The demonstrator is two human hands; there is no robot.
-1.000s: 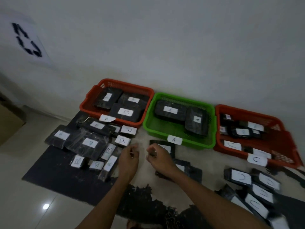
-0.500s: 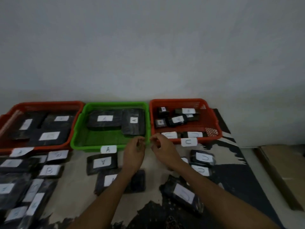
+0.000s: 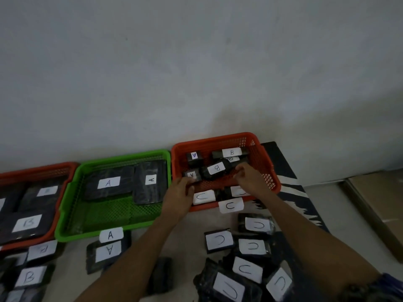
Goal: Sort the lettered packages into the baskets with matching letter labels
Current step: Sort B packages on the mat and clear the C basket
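Head view shows both hands reaching into the red plastic basket with the paper C tag. Left hand has its fingers curled near a small black wrapped package marked A at the basket's near left corner — I cannot tell if it grips it. Right hand sits apart from the left one, fingers bent beside a black package marked B; a grip there is not clear either.

That basket looks mixed up: A and B packages lie in it past the hands, with only two C ones under the wrists. So some look wrongly placed and need to come out.

Left of the hands, the green plastic basket tagged A holds two big A packages. Further left, another red basket holds B packages.

Lots is left, I think — a heap of C packages lies on the floor below the right arm, and A and B ones wait near the left arm.
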